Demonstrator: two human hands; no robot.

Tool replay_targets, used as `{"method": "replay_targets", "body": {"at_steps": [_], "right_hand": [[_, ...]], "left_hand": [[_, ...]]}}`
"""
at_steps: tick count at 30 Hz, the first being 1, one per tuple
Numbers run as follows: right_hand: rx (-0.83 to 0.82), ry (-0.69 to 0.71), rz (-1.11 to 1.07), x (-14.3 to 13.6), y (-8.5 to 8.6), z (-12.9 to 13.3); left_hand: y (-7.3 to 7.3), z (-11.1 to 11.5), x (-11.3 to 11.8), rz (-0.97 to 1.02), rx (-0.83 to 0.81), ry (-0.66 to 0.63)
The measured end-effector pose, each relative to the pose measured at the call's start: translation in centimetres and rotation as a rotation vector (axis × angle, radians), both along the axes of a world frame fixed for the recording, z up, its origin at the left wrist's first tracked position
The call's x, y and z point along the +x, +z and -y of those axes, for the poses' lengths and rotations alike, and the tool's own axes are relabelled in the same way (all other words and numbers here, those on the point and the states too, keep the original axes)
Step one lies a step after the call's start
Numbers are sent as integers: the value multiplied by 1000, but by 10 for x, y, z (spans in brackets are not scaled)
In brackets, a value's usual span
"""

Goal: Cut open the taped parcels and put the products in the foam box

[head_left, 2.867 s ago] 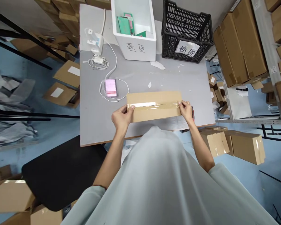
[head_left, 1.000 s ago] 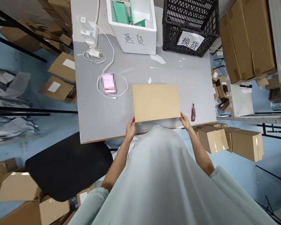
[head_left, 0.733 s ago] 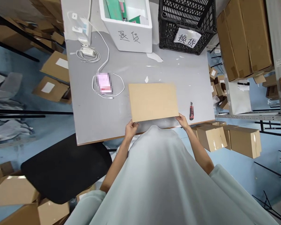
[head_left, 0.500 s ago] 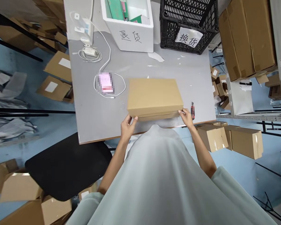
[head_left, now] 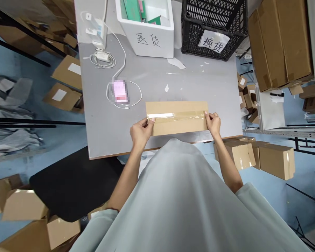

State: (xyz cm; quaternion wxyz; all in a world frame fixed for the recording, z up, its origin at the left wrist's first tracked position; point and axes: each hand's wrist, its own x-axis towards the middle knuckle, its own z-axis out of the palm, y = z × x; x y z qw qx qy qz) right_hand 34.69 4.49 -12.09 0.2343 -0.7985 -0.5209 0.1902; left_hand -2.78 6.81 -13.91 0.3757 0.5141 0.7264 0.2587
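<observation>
A brown cardboard box (head_left: 178, 126) is held up at the front of the grey table, its long narrow taped side turned toward me. Clear packing tape (head_left: 182, 116) runs lengthwise along that side, shiny at the left part. My left hand (head_left: 142, 132) pinches the box's left end, thumb on the near face. At the opposite end, my right hand (head_left: 213, 124) grips the edge with its thumb by the tape. The fingers behind the box are partly hidden. The red-and-black utility knife does not show in this view now.
On the table (head_left: 99, 129) a white bin (head_left: 154, 43) of green boxes and a black crate (head_left: 215, 26) stand at the back. A white cable (head_left: 124, 63) runs to a blurred pink item (head_left: 120, 91). A black chair (head_left: 76, 189) is at left, cartons (head_left: 243, 154) at right.
The box has been tipped, so its broad face is gone from sight and the taped narrow side shows. Both hands have shifted up along its ends. The knife is hidden now.
</observation>
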Motion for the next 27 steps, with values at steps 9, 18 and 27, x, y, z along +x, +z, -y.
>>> {"method": "replay_targets", "body": {"at_steps": [9,18,27], "right_hand": [[-22,-39,16,-9,-15,4],[-18,-72,-97,57,-23,3],[132,110,-226,49,51,21]], "left_hand": [[-4,2,3,130,50,93],[-72,-15,17,472,-312,370],[-43,-23,92,936,-306,177]]}}
